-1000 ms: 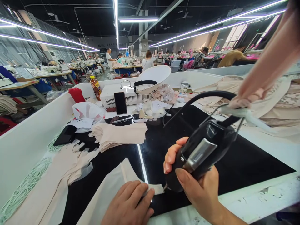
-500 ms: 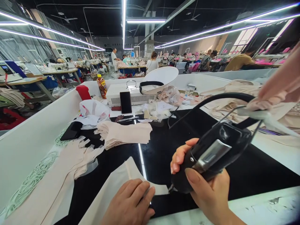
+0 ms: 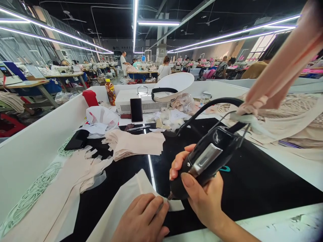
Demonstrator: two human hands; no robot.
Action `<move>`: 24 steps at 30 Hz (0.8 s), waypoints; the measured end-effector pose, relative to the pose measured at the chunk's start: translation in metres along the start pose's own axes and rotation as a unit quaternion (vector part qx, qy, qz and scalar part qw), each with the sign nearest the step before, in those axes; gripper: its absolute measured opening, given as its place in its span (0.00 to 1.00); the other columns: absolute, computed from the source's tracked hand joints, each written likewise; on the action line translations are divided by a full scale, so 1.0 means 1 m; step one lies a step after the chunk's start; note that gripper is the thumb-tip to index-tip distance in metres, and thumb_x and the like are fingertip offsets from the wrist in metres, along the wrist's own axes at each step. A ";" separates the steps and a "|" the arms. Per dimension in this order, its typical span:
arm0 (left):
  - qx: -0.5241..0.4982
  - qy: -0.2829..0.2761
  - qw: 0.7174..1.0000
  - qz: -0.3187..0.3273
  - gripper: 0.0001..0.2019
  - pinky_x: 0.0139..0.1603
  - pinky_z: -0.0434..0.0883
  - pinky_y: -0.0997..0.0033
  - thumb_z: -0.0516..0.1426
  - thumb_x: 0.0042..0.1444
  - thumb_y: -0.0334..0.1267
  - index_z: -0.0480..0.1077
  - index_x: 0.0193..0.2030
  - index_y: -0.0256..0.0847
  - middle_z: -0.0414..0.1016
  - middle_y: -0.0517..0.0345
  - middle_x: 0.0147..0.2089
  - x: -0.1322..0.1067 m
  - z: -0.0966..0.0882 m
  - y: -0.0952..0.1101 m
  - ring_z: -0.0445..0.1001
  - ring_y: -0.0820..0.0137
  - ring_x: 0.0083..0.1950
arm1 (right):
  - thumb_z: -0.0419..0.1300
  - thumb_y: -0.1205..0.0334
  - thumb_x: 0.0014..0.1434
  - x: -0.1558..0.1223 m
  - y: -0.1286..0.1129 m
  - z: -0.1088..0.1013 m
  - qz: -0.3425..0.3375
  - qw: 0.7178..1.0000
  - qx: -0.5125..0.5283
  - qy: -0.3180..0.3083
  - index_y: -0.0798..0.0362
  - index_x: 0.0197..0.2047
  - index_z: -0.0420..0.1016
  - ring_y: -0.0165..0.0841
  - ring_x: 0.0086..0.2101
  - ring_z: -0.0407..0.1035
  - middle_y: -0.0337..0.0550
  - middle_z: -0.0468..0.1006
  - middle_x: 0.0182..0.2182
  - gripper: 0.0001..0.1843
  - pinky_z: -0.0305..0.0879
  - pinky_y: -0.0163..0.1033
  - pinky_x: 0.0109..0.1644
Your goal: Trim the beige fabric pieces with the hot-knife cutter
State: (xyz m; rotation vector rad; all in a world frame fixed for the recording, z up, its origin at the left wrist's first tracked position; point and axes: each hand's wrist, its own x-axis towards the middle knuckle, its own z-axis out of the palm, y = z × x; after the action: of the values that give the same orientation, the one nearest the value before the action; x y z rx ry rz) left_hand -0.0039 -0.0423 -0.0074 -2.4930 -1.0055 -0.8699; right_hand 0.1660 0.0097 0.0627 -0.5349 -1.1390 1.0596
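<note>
My right hand [image 3: 202, 198] is wrapped round a black hand-held cutting tool [image 3: 205, 158] with a metal plate on its side and a thick black cable [image 3: 209, 106] arching up behind it. The tool's tip touches the edge of a pale beige fabric piece [image 3: 121, 205] lying on the black table surface [image 3: 252, 178]. My left hand [image 3: 142, 220] lies flat on that fabric just left of the tip, fingers together and stretched out.
A stack of beige cut pieces [image 3: 136, 143] and loose beige offcuts [image 3: 75, 174] lie to the left. Behind them are a phone [image 3: 136, 110], a white box [image 3: 141, 99], a white bowl-shaped shade [image 3: 174, 84], a bottle [image 3: 110, 92]. Beige fabric [image 3: 285, 122] piles at right. People work at far tables.
My right hand has brought the tool leftward and down, so its tip now meets the fabric edge beside my left hand. My left hand stays pressed on the fabric.
</note>
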 end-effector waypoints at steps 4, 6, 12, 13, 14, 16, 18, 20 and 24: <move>0.005 0.002 1.000 0.003 0.24 0.50 0.73 0.68 0.42 0.81 0.44 0.78 0.52 0.39 0.82 0.59 0.47 -0.001 0.002 0.000 0.79 0.68 0.46 | 0.72 0.53 0.64 0.001 0.000 0.002 -0.008 1.000 -0.006 -0.010 0.43 0.53 0.72 0.28 0.28 0.71 0.36 0.76 0.34 0.18 0.74 0.33 0.31; 0.006 0.003 1.000 0.004 0.24 0.50 0.73 0.68 0.41 0.81 0.44 0.78 0.52 0.39 0.82 0.59 0.47 -0.001 0.002 0.000 0.79 0.68 0.46 | 0.70 0.55 0.65 0.002 -0.001 0.002 -0.012 1.000 -0.017 -0.016 0.42 0.52 0.72 0.28 0.27 0.71 0.36 0.76 0.33 0.16 0.73 0.33 0.30; 0.007 0.004 1.000 0.000 0.24 0.51 0.73 0.68 0.41 0.81 0.44 0.77 0.52 0.40 0.82 0.60 0.47 -0.003 0.003 -0.003 0.78 0.67 0.46 | 0.71 0.56 0.65 0.003 -0.001 -0.009 -0.008 1.000 -0.007 -0.008 0.43 0.54 0.71 0.29 0.30 0.74 0.36 0.76 0.35 0.18 0.76 0.35 0.34; 0.005 0.003 1.000 -0.001 0.23 0.50 0.73 0.68 0.42 0.81 0.44 0.78 0.52 0.40 0.82 0.60 0.47 -0.003 0.002 -0.004 0.78 0.67 0.47 | 0.71 0.57 0.65 0.003 0.000 -0.012 -0.010 1.000 -0.005 -0.009 0.43 0.54 0.71 0.29 0.30 0.74 0.36 0.76 0.36 0.18 0.76 0.35 0.35; 0.004 0.002 1.000 0.000 0.23 0.50 0.73 0.68 0.42 0.81 0.44 0.78 0.51 0.40 0.82 0.60 0.47 -0.004 0.002 -0.004 0.78 0.67 0.47 | 0.71 0.57 0.65 0.003 0.000 -0.014 -0.011 1.000 -0.005 -0.012 0.43 0.55 0.71 0.29 0.30 0.75 0.36 0.76 0.36 0.18 0.76 0.35 0.35; 0.003 0.000 1.000 0.001 0.23 0.50 0.73 0.68 0.42 0.81 0.44 0.77 0.52 0.41 0.82 0.60 0.47 -0.004 0.001 -0.005 0.78 0.68 0.47 | 0.71 0.57 0.65 0.002 0.002 -0.017 -0.011 1.000 -0.005 -0.016 0.42 0.56 0.71 0.29 0.30 0.74 0.36 0.77 0.36 0.19 0.77 0.36 0.34; 0.003 0.000 1.000 0.002 0.23 0.50 0.72 0.68 0.42 0.81 0.44 0.77 0.52 0.41 0.82 0.61 0.48 -0.004 0.001 -0.005 0.78 0.68 0.47 | 0.71 0.57 0.65 0.001 0.003 -0.016 -0.008 1.000 -0.007 -0.017 0.42 0.56 0.71 0.29 0.30 0.74 0.36 0.77 0.36 0.19 0.77 0.36 0.34; 0.004 0.002 1.000 0.001 0.23 0.52 0.72 0.68 0.42 0.81 0.44 0.77 0.52 0.41 0.82 0.61 0.48 -0.005 0.002 -0.005 0.78 0.68 0.47 | 0.71 0.57 0.65 0.002 0.003 -0.014 -0.003 1.000 -0.011 -0.009 0.42 0.55 0.71 0.28 0.29 0.74 0.36 0.77 0.36 0.18 0.76 0.35 0.34; 0.008 -0.006 1.000 -0.001 0.23 0.52 0.72 0.68 0.41 0.81 0.44 0.77 0.52 0.41 0.81 0.60 0.49 -0.009 0.005 -0.006 0.77 0.67 0.48 | 0.72 0.56 0.64 0.003 0.000 -0.009 0.006 1.000 -0.003 0.007 0.43 0.53 0.72 0.28 0.28 0.74 0.35 0.77 0.35 0.17 0.75 0.34 0.33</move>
State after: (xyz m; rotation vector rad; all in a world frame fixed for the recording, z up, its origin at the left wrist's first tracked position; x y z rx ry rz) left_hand -0.0110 -0.0401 -0.0164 -2.4875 -1.0156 -0.8450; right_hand 0.1743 0.0138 0.0607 -0.5537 -1.1282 1.0607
